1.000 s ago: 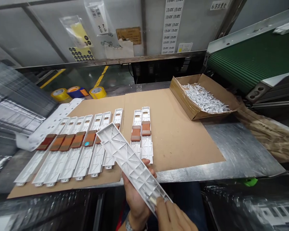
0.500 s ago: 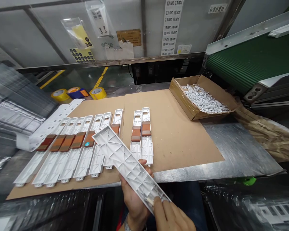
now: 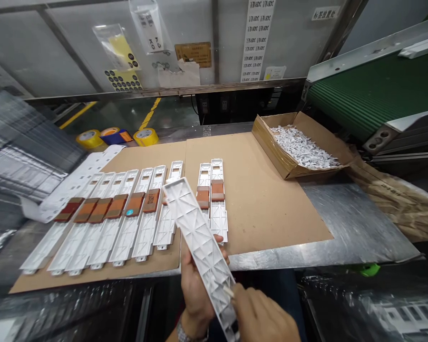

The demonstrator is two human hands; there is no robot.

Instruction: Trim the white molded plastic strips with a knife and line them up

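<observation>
My left hand (image 3: pixel 197 289) is wrapped around a long white plastic panel (image 3: pixel 199 242) with crossed ribs on its upward face. The panel slants over the table's front edge, its far end above the cardboard. At its near end, my right hand (image 3: pixel 262 311) is closed around a small pale piece (image 3: pixel 228 290) whose tip meets the ribs; the fingers hide the rest, so its kind is unclear. Beyond lie several similar white panels (image 3: pixel 148 232) in a row, with reddish-brown blocks (image 3: pixel 134 204) across them. Two more panels (image 3: pixel 219 222) with such blocks lie right of the held one.
A cardboard box (image 3: pixel 276 152) of small white parts (image 3: pixel 305 147) stands at the back right, near a green conveyor belt (image 3: pixel 385 90). Tape rolls (image 3: pixel 145 137) and a label sheet (image 3: pixel 82 178) are at the left. Brown cardboard (image 3: pixel 271 204) covers the metal table (image 3: pixel 356 223).
The held panel has swung more upright, its far end moving right and uncovering blocks in the row. My right hand has shifted slightly right and down, the pale piece still in its fingers.
</observation>
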